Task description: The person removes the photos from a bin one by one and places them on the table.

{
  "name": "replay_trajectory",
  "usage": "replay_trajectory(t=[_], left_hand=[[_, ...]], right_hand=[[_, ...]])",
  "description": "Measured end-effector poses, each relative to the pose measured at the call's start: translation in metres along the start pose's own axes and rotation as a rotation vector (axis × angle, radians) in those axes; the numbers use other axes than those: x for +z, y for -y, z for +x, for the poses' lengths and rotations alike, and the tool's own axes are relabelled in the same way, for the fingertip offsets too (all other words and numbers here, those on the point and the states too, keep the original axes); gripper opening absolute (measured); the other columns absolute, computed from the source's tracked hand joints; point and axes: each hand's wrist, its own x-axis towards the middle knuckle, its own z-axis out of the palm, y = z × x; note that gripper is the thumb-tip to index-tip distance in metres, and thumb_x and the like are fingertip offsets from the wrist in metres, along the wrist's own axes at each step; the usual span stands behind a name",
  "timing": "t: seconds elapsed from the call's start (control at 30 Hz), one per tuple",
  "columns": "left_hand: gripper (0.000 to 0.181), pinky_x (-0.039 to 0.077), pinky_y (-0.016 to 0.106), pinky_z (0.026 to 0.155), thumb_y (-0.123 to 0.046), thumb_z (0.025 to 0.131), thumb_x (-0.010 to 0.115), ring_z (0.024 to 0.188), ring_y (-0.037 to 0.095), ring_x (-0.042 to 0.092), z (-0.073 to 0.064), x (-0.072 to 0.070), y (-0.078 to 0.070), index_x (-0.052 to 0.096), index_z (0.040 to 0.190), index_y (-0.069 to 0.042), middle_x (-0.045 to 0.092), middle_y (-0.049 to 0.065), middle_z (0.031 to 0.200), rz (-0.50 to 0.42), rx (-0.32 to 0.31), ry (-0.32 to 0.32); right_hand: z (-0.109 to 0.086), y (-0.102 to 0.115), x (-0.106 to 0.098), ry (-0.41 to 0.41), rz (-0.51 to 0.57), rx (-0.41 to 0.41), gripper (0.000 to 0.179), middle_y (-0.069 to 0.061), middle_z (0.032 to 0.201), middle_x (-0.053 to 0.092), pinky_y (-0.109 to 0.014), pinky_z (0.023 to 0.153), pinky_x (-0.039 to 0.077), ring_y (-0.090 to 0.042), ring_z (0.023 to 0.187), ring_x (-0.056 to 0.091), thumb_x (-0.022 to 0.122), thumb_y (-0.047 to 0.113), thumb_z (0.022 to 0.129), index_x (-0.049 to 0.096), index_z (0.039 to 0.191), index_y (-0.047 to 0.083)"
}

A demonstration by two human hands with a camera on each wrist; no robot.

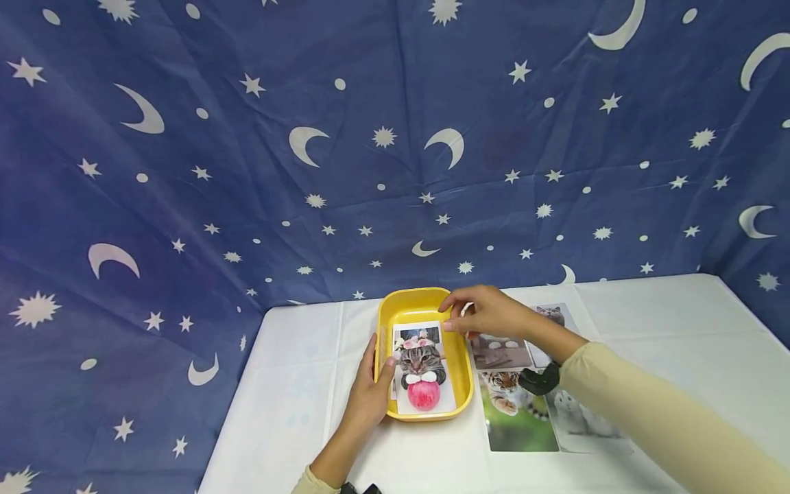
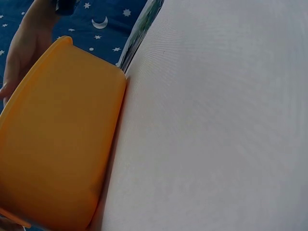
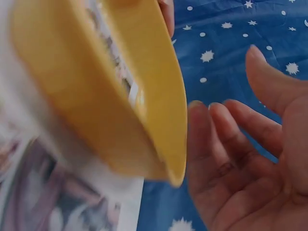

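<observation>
A yellow plastic tray (image 1: 467,384) stands on the white table, its side wall (image 2: 62,130) filling much of the left wrist view. Inside lies a picture card (image 1: 422,363) of a tabby cat with a flower crown and a pink ball; its edge overlaps other white card edges. My left hand (image 1: 364,392) grips the tray's left side, thumb over the rim, fingers along the outside. Over the tray's upper right rim is my right hand (image 1: 490,314), empty, its fingers loosely bent and the thumb apart from them. In the right wrist view that hand (image 3: 250,168) is beside the rim.
Several picture cards lie right of the tray: a tiger cub card (image 1: 518,429), a pale animal card (image 1: 583,425) and a brownish card (image 1: 501,353), partly under the right arm. A grey cat card (image 1: 552,314) is behind the wrist. A blue moon-and-star cloth (image 1: 382,165) hangs behind.
</observation>
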Motion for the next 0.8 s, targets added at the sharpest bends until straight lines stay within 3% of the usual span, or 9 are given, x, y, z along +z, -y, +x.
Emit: replay_trajectory(t=[0.2,0.4,0.53,0.8], left_hand=[[0.066,0.018,0.06,0.125,-0.034,0.107,0.053,0.154,0.038,0.025,0.0,-0.002,0.001,0.023,0.164,-0.024,0.029,0.013,0.168,0.007,0.006,-0.002],[0.066,0.02,0.061,0.125,-0.036,0.107,0.052,0.154,0.039,0.026,-0.002,-0.004,0.001,0.022,0.164,-0.023,0.029,0.013,0.168,0.021,0.009,-0.001],[0.066,0.02,0.061,0.125,-0.037,0.107,0.052,0.154,0.039,0.026,-0.002,-0.004,0.0,0.022,0.164,-0.024,0.028,0.012,0.168,0.028,0.003,-0.001],[0.066,0.018,0.059,0.126,-0.037,0.107,0.051,0.155,0.036,0.024,-0.001,-0.001,-0.001,0.021,0.165,-0.024,0.027,0.01,0.169,0.004,0.005,0.008]], right_hand=[[0.04,0.011,0.016,0.17,-0.02,-0.004,0.038,-0.003,0.095,0.069,-0.039,0.068,0.06,-0.027,0.07,0.066,0.08,0.033,0.09,0.071,0.117,0.009],[0.068,0.007,0.039,0.262,-0.128,0.033,0.03,0.003,0.085,0.072,-0.027,0.064,0.053,-0.018,0.068,0.06,0.081,0.037,0.088,0.077,0.105,0.012],[0.079,0.003,0.051,0.287,-0.208,0.093,0.026,0.007,0.083,0.071,-0.022,0.066,0.049,-0.01,0.072,0.056,0.082,0.039,0.087,0.079,0.098,0.015],[0.091,0.001,0.061,0.249,-0.309,0.215,0.022,0.006,0.075,0.069,-0.022,0.064,0.049,-0.011,0.072,0.057,0.085,0.039,0.083,0.08,0.085,0.017]])
